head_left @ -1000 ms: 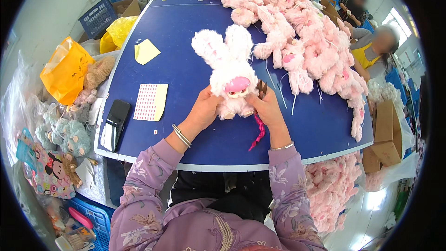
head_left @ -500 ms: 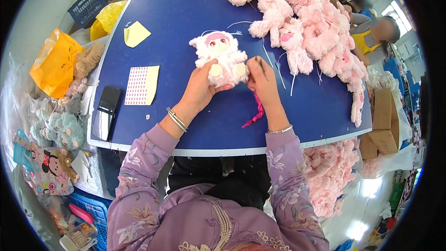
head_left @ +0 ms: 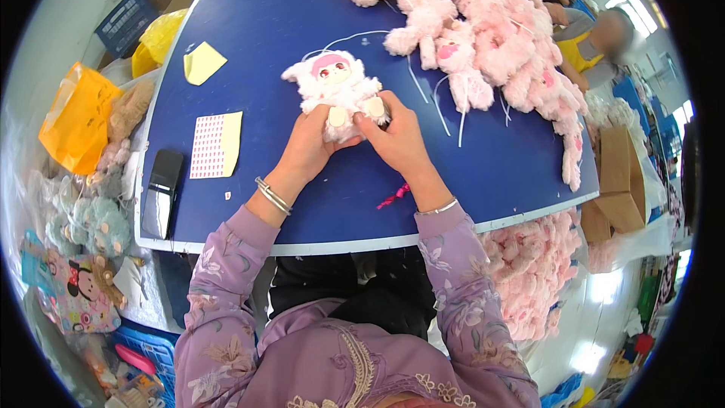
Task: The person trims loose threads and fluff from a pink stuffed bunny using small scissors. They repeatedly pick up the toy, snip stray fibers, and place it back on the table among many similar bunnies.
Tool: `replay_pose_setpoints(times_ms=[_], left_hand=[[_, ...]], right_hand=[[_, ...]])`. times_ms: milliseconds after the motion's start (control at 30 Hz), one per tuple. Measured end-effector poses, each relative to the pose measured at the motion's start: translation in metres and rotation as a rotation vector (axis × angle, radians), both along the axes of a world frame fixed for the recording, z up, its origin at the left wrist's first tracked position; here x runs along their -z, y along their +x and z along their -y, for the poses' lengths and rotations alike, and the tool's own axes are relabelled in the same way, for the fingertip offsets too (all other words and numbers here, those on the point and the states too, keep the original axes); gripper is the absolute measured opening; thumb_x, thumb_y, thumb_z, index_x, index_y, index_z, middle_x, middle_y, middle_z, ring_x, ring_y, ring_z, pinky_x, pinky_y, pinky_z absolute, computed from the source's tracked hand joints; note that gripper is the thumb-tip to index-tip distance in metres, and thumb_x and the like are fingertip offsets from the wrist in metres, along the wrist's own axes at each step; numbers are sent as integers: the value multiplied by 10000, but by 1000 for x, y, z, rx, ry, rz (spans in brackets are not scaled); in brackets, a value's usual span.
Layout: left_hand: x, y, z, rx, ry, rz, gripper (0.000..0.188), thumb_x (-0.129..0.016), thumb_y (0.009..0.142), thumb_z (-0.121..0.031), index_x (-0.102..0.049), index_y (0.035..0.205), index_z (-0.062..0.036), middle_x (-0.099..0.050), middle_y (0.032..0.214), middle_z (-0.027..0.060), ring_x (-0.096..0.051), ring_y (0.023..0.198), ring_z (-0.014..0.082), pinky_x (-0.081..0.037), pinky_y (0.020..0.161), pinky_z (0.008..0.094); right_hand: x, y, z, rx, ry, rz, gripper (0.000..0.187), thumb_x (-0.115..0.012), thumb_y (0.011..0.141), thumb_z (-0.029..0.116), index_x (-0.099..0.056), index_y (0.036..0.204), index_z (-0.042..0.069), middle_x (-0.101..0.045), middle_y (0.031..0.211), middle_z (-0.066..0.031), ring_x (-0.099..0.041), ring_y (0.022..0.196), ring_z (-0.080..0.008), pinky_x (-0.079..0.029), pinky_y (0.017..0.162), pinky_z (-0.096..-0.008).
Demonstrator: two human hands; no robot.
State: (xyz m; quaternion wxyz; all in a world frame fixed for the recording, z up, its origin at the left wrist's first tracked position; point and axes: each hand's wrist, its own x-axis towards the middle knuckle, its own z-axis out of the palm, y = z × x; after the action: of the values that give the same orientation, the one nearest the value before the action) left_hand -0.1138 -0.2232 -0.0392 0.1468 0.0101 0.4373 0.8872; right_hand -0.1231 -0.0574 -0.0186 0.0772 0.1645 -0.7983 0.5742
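A pale pink plush doll with a smooth face lies face up over the blue table, its feet toward me. My left hand grips its lower body on the left, the thumb beside one cream foot pad. Around the doll's other leg closes my right hand, thumb pressed near the second foot pad. A bright pink braided cord shows below my right wrist; its upper end is hidden by my arm. Above the doll's head a thin white string curves across the table.
Pink plush skins with white strings heap up at the right. A sticker sheet, a yellow paper and a black phone lie at left. A cardboard box stands right; a co-worker sits beyond the heap.
My right hand has moved from beside the doll onto its leg and foot. The doll tilts slightly, and less of the pink cord shows. The whole view has shifted a little.
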Motion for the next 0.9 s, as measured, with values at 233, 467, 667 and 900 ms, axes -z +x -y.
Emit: replay_pose_setpoints(times_ms=[233,467,667,900], left_hand=[[-20,8,-2,22,-113,-125,527,-374,994,-398,-377,1399,-60,-555,1284,113,-580,1098,207,-505,799,311],[-23,9,-5,64,-179,-75,435,-394,993,-334,-462,1319,-54,-601,1186,101,-598,977,166,-476,733,267],[-18,9,-8,123,-295,-79,363,-461,978,-257,-500,1277,-55,-614,1144,76,-595,951,143,-469,742,261],[-19,11,-8,63,-370,-104,377,-532,953,-218,-492,1290,-52,-595,1180,68,-577,1010,137,-474,794,271]], right_hand=[[-61,3,-53,375,-889,-105,206,-635,894,247,-573,901,51,-544,700,8,-487,519,-74,-341,392,-215],[-83,-21,-165,494,-212,-73,541,-636,850,426,-575,1216,33,-660,1030,-198,-478,521,-135,-371,477,-265],[15,-77,-179,625,464,11,500,-681,764,323,-617,1072,-65,-666,965,-248,-643,940,-379,-486,830,-406],[-21,-36,-125,100,-205,369,204,-642,815,132,-615,958,-11,-558,700,-8,-443,505,-49,-341,421,-225]])
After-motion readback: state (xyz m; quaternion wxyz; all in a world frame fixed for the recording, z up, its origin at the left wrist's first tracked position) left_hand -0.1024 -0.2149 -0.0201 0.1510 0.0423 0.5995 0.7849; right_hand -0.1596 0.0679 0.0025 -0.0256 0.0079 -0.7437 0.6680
